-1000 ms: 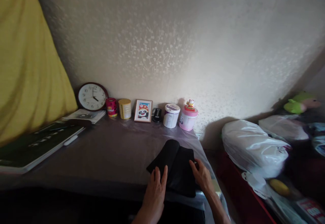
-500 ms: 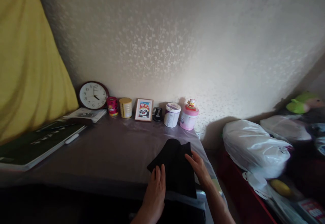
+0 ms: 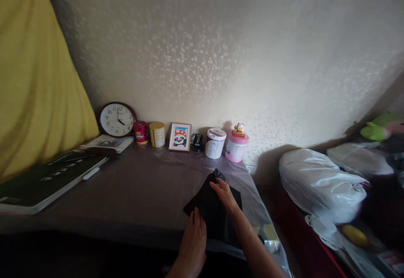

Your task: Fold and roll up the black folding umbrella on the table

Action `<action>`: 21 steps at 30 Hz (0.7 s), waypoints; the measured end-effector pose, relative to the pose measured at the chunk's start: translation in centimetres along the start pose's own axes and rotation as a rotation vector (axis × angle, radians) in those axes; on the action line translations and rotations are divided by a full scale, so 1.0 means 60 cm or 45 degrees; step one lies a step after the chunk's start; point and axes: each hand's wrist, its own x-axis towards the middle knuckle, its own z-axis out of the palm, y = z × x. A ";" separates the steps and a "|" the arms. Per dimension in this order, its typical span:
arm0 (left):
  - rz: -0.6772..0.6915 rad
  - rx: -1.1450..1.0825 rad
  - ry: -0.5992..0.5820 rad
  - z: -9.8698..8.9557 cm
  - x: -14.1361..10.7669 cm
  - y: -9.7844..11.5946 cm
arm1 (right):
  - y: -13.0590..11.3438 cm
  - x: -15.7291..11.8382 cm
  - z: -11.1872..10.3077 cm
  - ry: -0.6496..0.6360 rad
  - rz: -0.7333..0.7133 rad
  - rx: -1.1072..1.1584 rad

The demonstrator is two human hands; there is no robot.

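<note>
A piece of black cloth (image 3: 205, 198), its exact kind not clear, lies partly folded at the front right of the covered table (image 3: 135, 189). My left hand (image 3: 193, 236) rests on its lower left part with fingers stretched out side by side. Near the cloth's top edge, my right hand (image 3: 222, 191) has its fingers closed on the fabric, where a small peak sticks up. My right forearm hides some of the cloth's right side.
Along the wall stand a clock (image 3: 117, 119), a pink tin (image 3: 141, 133), a yellow tin (image 3: 157, 135), a framed panda picture (image 3: 179, 137) and two tubs (image 3: 216, 143). A green book (image 3: 53, 177) lies left. White plastic bags (image 3: 318, 181) sit beyond the table's right edge.
My right hand has moved left and up from the cloth's right edge to its top middle. The cloth's upper part has folded inward, while my left hand stays nearly in place.
</note>
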 end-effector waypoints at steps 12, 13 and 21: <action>-0.135 -0.359 0.130 -0.025 -0.022 -0.023 | 0.011 0.009 0.017 -0.144 -0.021 -0.334; -0.147 -0.323 0.186 -0.030 -0.026 -0.023 | 0.010 0.008 0.018 -0.178 -0.035 -0.346; 0.153 -0.161 0.313 -0.087 0.003 -0.004 | -0.003 -0.003 0.027 -0.245 -0.275 -0.767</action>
